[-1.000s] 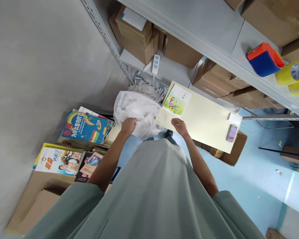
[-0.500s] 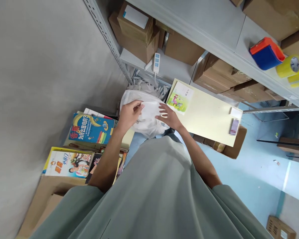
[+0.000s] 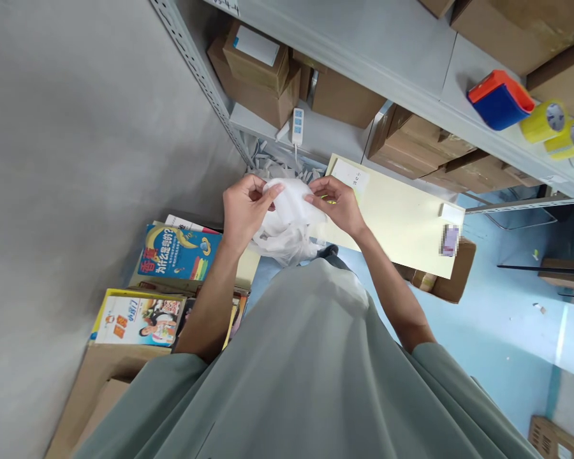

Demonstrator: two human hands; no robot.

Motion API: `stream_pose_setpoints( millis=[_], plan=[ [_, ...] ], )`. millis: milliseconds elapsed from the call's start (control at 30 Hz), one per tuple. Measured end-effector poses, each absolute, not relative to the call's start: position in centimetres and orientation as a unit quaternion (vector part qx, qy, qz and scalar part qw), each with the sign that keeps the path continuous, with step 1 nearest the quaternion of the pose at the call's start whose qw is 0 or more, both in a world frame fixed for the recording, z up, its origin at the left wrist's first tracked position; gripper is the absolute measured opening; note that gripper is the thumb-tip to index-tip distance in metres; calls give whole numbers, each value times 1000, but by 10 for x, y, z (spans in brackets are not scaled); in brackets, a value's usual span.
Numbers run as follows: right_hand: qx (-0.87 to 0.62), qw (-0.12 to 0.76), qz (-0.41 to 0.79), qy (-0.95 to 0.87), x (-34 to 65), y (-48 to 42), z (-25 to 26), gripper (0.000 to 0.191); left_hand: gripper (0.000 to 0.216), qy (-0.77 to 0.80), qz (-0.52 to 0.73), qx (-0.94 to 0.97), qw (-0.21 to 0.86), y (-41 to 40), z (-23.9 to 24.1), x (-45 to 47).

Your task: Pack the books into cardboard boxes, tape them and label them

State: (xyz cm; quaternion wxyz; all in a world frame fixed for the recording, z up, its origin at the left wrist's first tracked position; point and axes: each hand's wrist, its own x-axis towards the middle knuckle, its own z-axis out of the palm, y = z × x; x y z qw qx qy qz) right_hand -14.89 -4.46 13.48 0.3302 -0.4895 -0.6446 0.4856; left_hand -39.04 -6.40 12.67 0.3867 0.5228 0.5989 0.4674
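Sheet [image 3: 293,203] is pinched at both sides. I note the fingers of the right hand [image 3: 340,205], spread and empty half a second ago, now closed on its edge, matching the left hand [image 3: 243,213]. It sits over the bag [image 3: 287,247], apparently under two-handed control.

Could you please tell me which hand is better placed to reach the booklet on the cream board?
Probably the right hand: it overlaps the booklet in this view, while the left hand is farther off, beyond the white sheet. Both grip that sheet, so the right would need freeing first.
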Motion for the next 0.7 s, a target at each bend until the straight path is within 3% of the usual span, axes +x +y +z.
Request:
stream_pose_setpoints(
  millis=[167,300,433,567,700],
  plan=[
    [-446,289,479,-699,-148,-47,138,82,44,609,439,555,359,-57,132,-386],
    [-468,274,423,-726,-153,-48,127,53,38,580,425,575,390,-51,127,-387],
    [-500,297,405,-705,-160,-51,115,53,37,570,418,587,396,-54,121,-398],
    [-493,283,455,-685,-163,-53,94,59,28,621,357,630,302,-65,114,-425],
    [-513,236,467,-680,-162,-55,56,46,16,652,268,665,248,-78,94,-453]
  ],
)
